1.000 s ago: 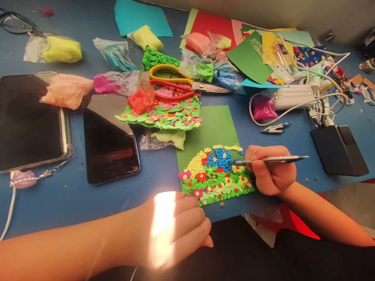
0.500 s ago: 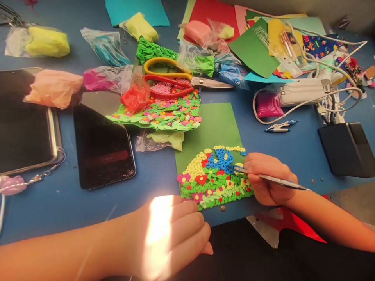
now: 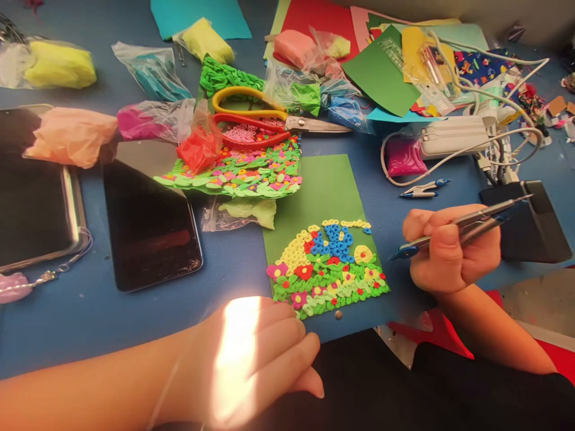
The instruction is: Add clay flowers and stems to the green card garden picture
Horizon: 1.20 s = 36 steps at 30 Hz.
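Note:
My right hand (image 3: 453, 251) is raised over the table, right of the green card. It is closed round a drawing compass (image 3: 483, 218), a slim metal tool with a blue end at the left and its point to the right. The green card (image 3: 326, 185) carries a picture of small clay pieces: yellow and blue rings (image 3: 335, 242), flowers and green leaves. A yellow clay disc (image 3: 363, 254) with a red dot sits at its right. My left hand (image 3: 265, 359) rests palm down at the card's lower left corner, fingers loosely bent and holding nothing.
Behind the card lie scissors (image 3: 309, 124) on a second clay picture (image 3: 251, 173), with bagged clay (image 3: 200, 146) around. Two dark-screened devices are at left, including a phone (image 3: 153, 233). A blue-tipped tool (image 3: 422, 188), a white power strip (image 3: 453, 136) and a black box (image 3: 534, 224) stand right.
My right hand has lifted off the picture and moved right, turning the compass so its point aims up and right. The yellow disc now shows fully. My left hand has hardly moved.

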{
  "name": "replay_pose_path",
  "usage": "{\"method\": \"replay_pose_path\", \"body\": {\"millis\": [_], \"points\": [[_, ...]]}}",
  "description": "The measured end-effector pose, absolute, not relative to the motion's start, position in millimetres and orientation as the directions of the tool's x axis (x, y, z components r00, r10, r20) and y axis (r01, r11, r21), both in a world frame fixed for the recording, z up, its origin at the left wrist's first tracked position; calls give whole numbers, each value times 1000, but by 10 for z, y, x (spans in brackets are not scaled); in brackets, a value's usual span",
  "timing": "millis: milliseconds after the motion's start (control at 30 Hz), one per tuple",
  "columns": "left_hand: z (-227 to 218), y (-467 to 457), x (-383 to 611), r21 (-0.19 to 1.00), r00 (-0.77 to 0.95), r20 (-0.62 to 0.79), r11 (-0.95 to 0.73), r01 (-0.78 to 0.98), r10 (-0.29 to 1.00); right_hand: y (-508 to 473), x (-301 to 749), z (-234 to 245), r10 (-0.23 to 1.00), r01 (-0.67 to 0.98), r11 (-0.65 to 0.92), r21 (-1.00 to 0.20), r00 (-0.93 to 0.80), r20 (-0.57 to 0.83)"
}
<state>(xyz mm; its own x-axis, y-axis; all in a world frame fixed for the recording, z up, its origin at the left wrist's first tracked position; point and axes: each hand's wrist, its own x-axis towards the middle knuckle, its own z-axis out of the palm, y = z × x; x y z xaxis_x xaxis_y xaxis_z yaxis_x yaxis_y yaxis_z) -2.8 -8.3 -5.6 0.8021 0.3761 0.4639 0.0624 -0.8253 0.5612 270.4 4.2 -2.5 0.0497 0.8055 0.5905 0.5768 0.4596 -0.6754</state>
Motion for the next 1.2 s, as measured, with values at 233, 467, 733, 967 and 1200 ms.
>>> {"method": "replay_pose_path", "body": {"millis": [233,467,733,967,1200], "points": [[-34,-54,-23,607,829,426,-794,34,362,81,2612,74,757,526,508,-682,106,645],[41,-41,-21,746,806,343,-662,79,483,42,2704,120,668,537,623,-569,14,744],[79,-83,62,877,618,275,-455,152,737,-477,2185,275,595,641,745,-188,-509,622],[93,-65,27,886,615,269,-440,143,741,-582,1947,118,593,640,734,-228,-440,675],[113,-75,23,893,740,197,-429,136,644,-643,1965,130,613,611,743,-272,-459,643]]}}
